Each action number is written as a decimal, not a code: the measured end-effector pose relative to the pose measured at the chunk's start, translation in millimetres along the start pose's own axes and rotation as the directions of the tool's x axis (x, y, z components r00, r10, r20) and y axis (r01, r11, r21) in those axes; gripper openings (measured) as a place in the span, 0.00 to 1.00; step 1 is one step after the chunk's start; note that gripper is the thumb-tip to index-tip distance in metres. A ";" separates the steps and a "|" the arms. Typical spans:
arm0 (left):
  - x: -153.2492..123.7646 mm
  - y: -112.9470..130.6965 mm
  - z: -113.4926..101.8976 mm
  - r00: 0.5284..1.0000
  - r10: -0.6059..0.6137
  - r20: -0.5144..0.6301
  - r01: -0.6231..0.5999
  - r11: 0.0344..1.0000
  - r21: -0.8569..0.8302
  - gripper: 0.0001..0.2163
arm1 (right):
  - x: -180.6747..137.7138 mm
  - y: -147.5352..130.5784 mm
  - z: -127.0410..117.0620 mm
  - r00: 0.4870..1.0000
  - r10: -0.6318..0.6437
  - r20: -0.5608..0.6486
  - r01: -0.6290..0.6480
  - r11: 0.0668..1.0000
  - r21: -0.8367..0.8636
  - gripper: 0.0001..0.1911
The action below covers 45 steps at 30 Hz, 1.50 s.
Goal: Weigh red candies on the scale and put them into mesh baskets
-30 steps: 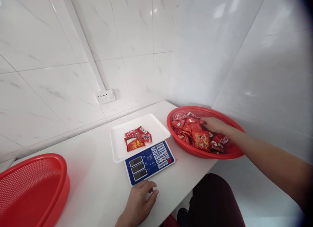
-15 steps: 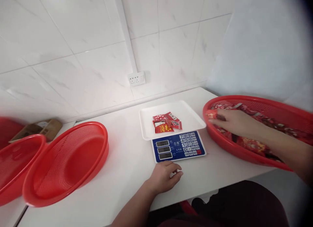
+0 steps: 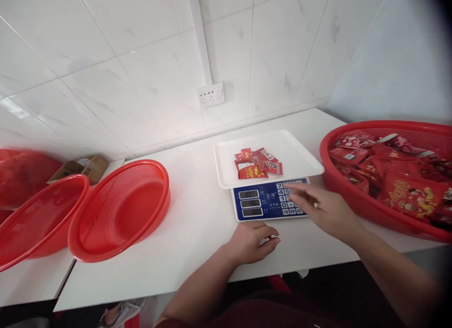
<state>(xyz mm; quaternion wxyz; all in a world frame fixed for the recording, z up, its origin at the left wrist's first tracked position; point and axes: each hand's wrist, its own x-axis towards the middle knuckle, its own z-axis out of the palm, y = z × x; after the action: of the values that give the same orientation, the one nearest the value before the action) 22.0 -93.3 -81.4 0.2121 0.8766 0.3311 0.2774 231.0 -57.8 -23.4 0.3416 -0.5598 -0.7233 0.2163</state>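
Note:
My right hand (image 3: 323,210) hovers over the number keys of a blue electronic scale (image 3: 270,211), fingers loosely apart and holding nothing. Resting on the table just in front of the scale, my left hand (image 3: 254,243) has loosely bent fingers, a gap between them and the thumb, and nothing in it. On top of the scale sits a white tray (image 3: 296,151). Several small red snack packets (image 3: 253,171) lie in a loose pile there. To the right, a big red basket (image 3: 328,177) is heaped with similar red packets (image 3: 399,163).
Two red plastic baskets stand on the left: a nearer one (image 3: 164,196) with a bare inside, and another (image 3: 83,184) overlapping it. Behind them are a cardboard box (image 3: 97,167) and a red bag (image 3: 28,172). A power socket (image 3: 212,95) is on the tiled wall.
My right hand has left the right basket and let go of a red packet; the tray pile has one more. It is now over the scale keys. The camera view has shifted.

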 end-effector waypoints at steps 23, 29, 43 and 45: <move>5.7 1.0 9.8 0.995 -0.064 0.081 0.068 0.997 -0.042 0.13 | -77.4 50.0 58.7 0.982 0.039 0.185 -0.055 0.995 0.081 0.20; 10.5 6.1 -4.0 0.989 -0.052 -0.137 0.057 0.998 0.032 0.10 | -79.2 51.9 58.6 0.982 0.012 0.190 -0.033 0.994 0.104 0.19; 105.0 -32.4 -83.1 0.916 -0.349 -0.200 0.399 0.850 0.344 0.29 | -81.8 55.3 57.5 0.980 -0.049 0.191 0.019 0.988 0.156 0.17; 118.8 -35.8 -84.2 0.905 -0.392 -0.168 0.426 0.844 0.325 0.29 | -82.1 54.5 56.6 0.982 -0.053 0.182 0.024 0.987 0.159 0.17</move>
<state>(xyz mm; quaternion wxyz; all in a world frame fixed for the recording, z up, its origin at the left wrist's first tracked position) 27.1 30.2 3.5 0.0889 0.7952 0.5644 0.2028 236.9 -117.2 -120.1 0.3197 -0.4948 -0.7434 0.3169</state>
